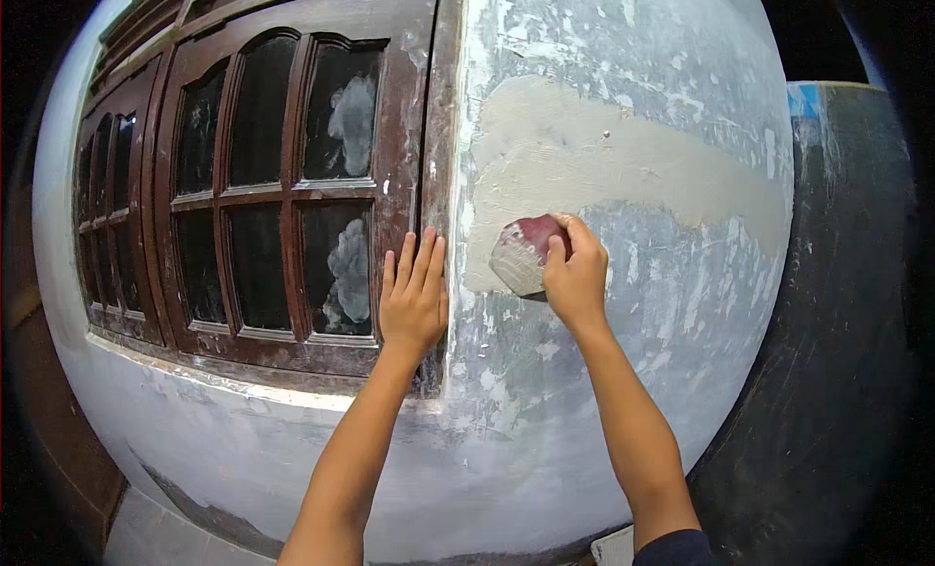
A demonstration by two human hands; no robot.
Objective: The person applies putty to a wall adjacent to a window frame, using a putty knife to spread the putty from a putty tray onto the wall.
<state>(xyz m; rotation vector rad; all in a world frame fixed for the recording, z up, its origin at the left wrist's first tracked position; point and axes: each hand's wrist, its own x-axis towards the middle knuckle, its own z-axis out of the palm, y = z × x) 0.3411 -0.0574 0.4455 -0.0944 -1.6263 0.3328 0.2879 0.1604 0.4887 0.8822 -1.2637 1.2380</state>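
My right hand point(579, 282) grips a dark red putty spreader point(524, 254), its face smeared with pale filler. The spreader lies against the wall, at the lower left edge of a broad beige patch of filler point(623, 157). That patch runs rightward across the worn, blue-grey painted wall point(545, 410). My left hand point(414, 303) rests flat on the brown wooden window frame point(443, 128), fingers stretched upward and holding nothing. Just right of it, the frame meets the wall along a pale, paint-splashed edge.
Left of my hands is a brown wooden window point(278, 191) with dark panes, some smeared white. A chipped sill point(243, 383) runs beneath it. A dark grey wall or panel point(838, 303) stands at the right. Pale floor tiles point(170, 532) show at the lower left.
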